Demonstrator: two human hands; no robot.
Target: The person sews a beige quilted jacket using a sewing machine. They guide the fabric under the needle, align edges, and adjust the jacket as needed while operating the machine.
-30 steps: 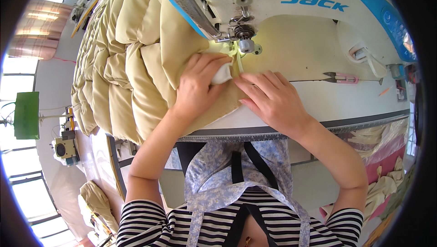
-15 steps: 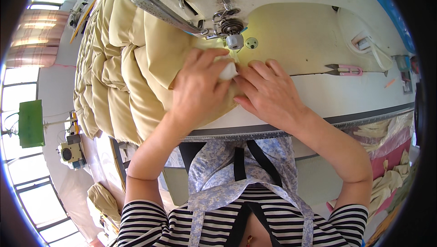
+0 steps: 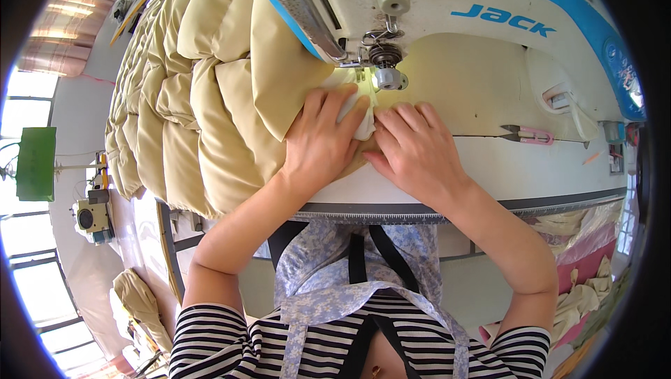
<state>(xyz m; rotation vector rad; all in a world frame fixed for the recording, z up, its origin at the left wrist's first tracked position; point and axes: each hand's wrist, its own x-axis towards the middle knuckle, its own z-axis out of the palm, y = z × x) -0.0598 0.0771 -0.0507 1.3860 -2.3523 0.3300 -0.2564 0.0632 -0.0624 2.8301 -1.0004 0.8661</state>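
A beige quilted, padded piece (image 3: 217, 110), like part of a down jacket, spreads over the left of the sewing machine table. On its right edge lies a thin white cloth (image 3: 365, 126), reaching back to the presser foot of the sewing machine (image 3: 482, 9). My left hand (image 3: 320, 138) is closed on this cloth, its fingertips just in front of the foot. At the cloth's right edge, my right hand (image 3: 419, 152) has its fingers together and bent, gripping the edge. The fingers partly hide the cloth and the seam area.
Thread snips with a pink handle (image 3: 528, 134) lie on the table to the right. A measuring strip (image 3: 447, 215) runs along the front edge. At the left stand another machine (image 3: 92, 218) and a green panel (image 3: 36, 164). Pale fabric (image 3: 583, 299) is heaped at the lower right.
The view has shifted, so the machine appears farther right. The white cloth, bunched up between my hands before, now lies flatter by the foot. My left fingers have come down onto it.
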